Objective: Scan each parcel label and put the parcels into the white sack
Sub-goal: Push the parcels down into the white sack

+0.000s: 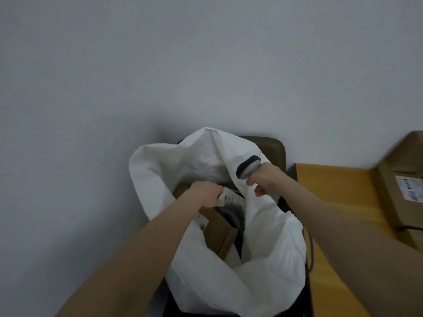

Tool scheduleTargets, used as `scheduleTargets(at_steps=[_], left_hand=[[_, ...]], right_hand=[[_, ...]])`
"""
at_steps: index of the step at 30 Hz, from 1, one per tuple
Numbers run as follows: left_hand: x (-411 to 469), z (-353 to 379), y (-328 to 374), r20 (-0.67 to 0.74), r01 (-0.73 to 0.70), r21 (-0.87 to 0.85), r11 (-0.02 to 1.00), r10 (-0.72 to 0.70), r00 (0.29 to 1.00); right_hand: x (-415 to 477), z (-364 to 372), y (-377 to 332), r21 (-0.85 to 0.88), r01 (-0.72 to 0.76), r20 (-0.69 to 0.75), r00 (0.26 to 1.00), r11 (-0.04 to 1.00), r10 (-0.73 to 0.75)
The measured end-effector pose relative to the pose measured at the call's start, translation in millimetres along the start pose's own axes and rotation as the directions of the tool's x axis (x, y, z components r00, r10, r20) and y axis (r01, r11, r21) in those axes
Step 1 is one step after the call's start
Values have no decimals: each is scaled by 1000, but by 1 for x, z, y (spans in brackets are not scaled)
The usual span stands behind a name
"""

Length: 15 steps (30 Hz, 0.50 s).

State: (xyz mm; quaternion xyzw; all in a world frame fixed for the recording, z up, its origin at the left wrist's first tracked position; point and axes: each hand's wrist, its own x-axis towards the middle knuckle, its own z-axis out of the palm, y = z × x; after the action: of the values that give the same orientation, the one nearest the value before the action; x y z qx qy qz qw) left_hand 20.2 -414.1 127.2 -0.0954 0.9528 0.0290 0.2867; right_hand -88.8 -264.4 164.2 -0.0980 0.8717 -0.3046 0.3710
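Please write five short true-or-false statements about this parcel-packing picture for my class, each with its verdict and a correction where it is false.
1. The left hand grips a parcel in the mouth of the white sack. True.
2. The right hand holds scissors. False: its fingers are curled round a grey scanner.
3. The sack holds nothing. False: a brown cardboard box lies inside it.
4. A labelled box stands on the wooden table to the right. True.
5. The sack is tied shut. False: its mouth is open.
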Motion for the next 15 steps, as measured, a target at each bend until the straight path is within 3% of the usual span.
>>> scheduleTargets(at_steps=[3, 6, 8, 13, 15], left_hand=[[-40, 41, 31, 253, 15, -67, 998, 3, 968], [-75, 62, 39, 397, 15, 57, 998, -37, 917], [-88, 68, 42, 373, -48, 135, 990, -6, 928], [-106, 91, 73, 360, -100, 36, 994, 80, 930], [-112, 101, 70, 357, -106, 140, 984, 50, 933]], right_hand=[[-29, 10, 20, 4, -6, 67, 998, 1000, 6], [-50, 27, 43, -20, 16, 115, 993, 1000, -14], [-60, 38, 56, -8, 43, 137, 990, 999, -41], [-78, 53, 67, -17, 94, 97, 991, 995, -92], [-82, 51, 69, 1, 117, 75, 990, 993, -117]])
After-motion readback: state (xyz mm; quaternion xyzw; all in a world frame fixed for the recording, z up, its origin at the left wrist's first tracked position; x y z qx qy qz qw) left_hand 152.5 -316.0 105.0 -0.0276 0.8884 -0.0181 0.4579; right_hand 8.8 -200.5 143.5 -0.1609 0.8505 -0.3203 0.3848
